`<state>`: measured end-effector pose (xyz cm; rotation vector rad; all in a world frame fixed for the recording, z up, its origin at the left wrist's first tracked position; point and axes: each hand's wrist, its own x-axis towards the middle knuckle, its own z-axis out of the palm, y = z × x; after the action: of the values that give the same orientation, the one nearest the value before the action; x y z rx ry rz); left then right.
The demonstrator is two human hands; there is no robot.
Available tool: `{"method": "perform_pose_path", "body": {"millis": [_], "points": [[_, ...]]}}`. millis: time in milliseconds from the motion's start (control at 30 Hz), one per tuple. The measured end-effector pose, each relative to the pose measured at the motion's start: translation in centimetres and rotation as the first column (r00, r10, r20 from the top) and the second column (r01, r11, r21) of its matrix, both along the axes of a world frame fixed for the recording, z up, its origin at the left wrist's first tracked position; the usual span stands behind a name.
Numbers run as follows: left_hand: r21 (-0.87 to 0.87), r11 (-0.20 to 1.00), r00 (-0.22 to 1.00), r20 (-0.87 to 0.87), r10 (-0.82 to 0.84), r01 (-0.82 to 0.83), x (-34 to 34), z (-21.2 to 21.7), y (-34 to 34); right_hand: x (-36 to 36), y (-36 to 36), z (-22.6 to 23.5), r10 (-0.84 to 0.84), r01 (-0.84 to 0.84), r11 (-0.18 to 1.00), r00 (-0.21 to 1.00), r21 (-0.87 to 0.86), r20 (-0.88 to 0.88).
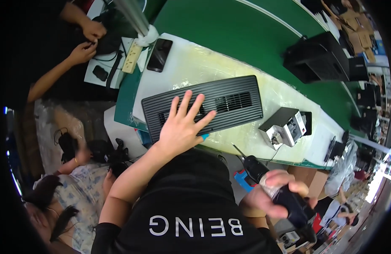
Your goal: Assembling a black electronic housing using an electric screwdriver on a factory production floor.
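Observation:
A black ribbed rectangular panel (237,91) with slotted vents lies slanted on the plastic-covered worktable. My left hand (181,127) rests on it with its fingers spread, holding nothing. A small blue patch shows beside this hand at the panel's near edge; I cannot make out what it is. Off the table's near edge, at the lower right, my right hand (273,197) is wrapped around a black electric screwdriver (292,205). Its thin bit points up and left, towards the panel but apart from it. A light wrapping covers part of the screwdriver's body.
Right of the panel stands a dark metal box (283,122) with a silver front, perhaps a screw feeder. A black phone (160,55) lies at the far left, beside a power strip (132,58) and metal post. A large black housing (318,59) sits farther back. Other people work at left.

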<state>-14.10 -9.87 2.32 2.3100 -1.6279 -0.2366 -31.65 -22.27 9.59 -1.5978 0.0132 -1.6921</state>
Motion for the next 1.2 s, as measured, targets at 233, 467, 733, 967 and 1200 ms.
{"method": "perform_pose_path", "body": {"millis": [233,467,733,967,1200], "points": [[-0.050,0.998,0.996,-0.083,0.041,-0.046,0.6,-0.3,0.7,7.0,0.8,1.2,0.203,-0.229,0.956,0.968,-0.185,-0.147],[-0.039,0.999,0.993,-0.110,0.032,-0.036,1.0,-0.2,1.0,7.7,1.4,0.2,0.269,-0.296,0.954,0.910,-0.040,-0.316],[-0.023,0.999,0.991,-0.131,0.037,-0.041,0.6,-0.5,0.5,8.0,0.8,-1.7,0.464,-0.493,0.870,0.824,-0.007,-0.324],[-0.021,0.998,0.996,-0.074,0.052,-0.053,0.0,-0.1,-0.1,5.6,-1.8,0.1,0.670,-0.660,0.706,0.503,0.257,-0.546],[-0.004,1.000,0.992,0.122,0.022,-0.021,-0.7,-1.0,-0.6,3.0,-2.0,0.6,0.454,-0.449,0.886,0.796,0.113,-0.400]]}}
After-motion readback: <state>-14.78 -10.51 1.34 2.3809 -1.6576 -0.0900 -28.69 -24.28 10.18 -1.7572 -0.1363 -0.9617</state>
